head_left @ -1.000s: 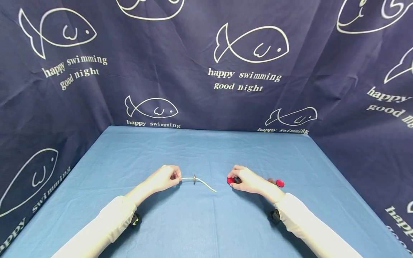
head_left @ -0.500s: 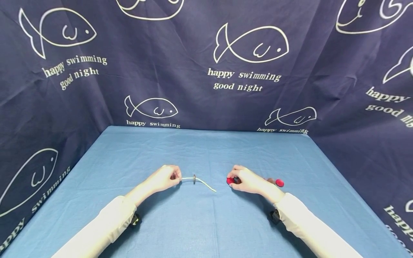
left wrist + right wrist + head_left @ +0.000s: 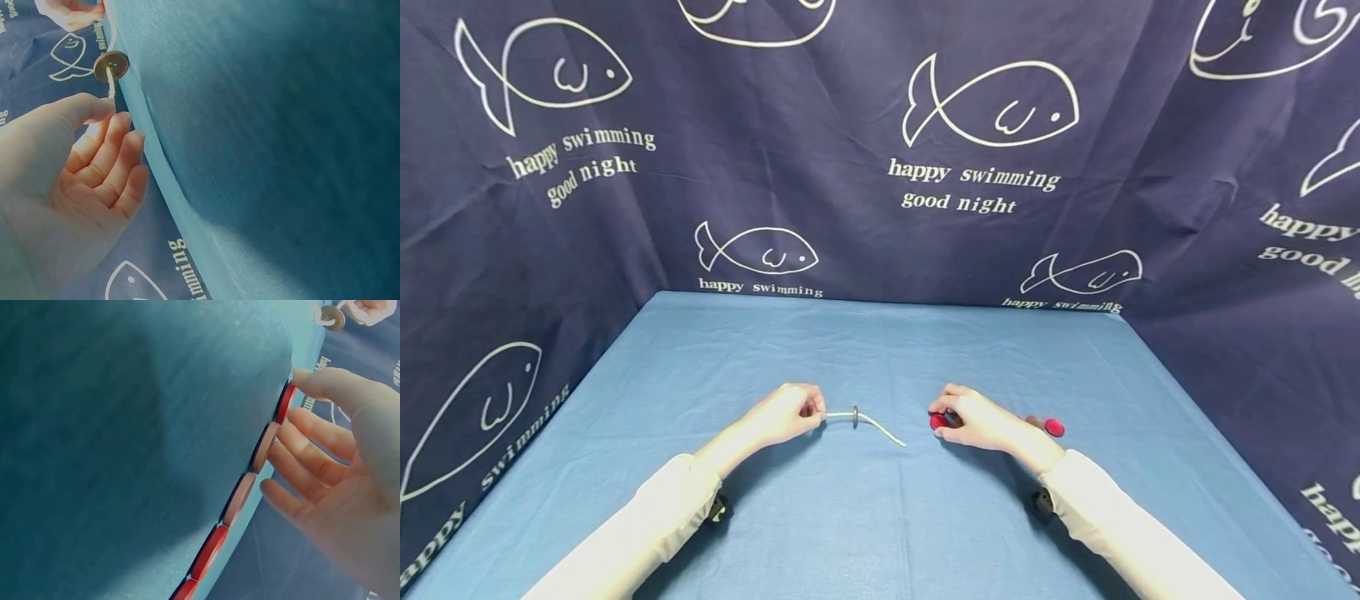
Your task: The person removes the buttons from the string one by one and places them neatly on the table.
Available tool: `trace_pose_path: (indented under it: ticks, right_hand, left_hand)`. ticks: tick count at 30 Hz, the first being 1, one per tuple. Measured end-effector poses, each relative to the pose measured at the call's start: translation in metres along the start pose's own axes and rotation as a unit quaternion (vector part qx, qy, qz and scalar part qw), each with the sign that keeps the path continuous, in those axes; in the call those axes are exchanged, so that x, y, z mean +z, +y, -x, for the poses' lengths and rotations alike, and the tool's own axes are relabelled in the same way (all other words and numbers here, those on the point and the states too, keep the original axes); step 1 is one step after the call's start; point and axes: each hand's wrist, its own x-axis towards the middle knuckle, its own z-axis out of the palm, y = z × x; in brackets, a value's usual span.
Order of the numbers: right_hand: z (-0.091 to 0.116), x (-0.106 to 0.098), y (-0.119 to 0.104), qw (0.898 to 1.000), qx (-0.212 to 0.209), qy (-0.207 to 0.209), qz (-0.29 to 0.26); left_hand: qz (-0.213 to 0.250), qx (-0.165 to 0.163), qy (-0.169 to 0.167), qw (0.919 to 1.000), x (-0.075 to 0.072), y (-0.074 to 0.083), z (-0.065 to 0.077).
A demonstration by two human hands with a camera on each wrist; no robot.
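My left hand [image 3: 792,410] pinches a pale cord [image 3: 886,432] between thumb and index finger. A brown button [image 3: 112,66] is threaded on that cord, a short way out from the fingertips, standing on edge. Past the button, the free end of the cord slopes toward the right. My right hand [image 3: 976,419] is low over the blue cloth, thumb and index finger at opposite edges of a red button [image 3: 285,402]. In the right wrist view its other fingers are loosely bent near a brown button [image 3: 265,447].
Beside that one lies a second brown button [image 3: 239,499], followed by a red button [image 3: 210,552] and another red button [image 3: 185,590], all in a row. A blue cloth [image 3: 880,517] covers the table. Dark printed curtains [image 3: 850,192] enclose the back and sides.
The red button at my right fingertips shows at a slightly different angle. The head view has shifted slightly; my left hand, cord and threaded button hold their place.
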Motion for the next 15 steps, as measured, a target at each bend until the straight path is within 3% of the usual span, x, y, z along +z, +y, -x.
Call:
trace_pose_path:
  ticks: [7,15]
  right_hand:
    - [-0.004,0.0,-0.001,0.999,-0.036,0.034,0.012]
    - [-0.014,-0.001,-0.011,0.999,-0.033,0.028,0.012]
  left_hand:
    - [0.005,-0.001,0.001,1.0,0.0,0.0,-0.001]
    - [-0.004,0.001,0.006,1.0,0.001,0.002,-0.001]
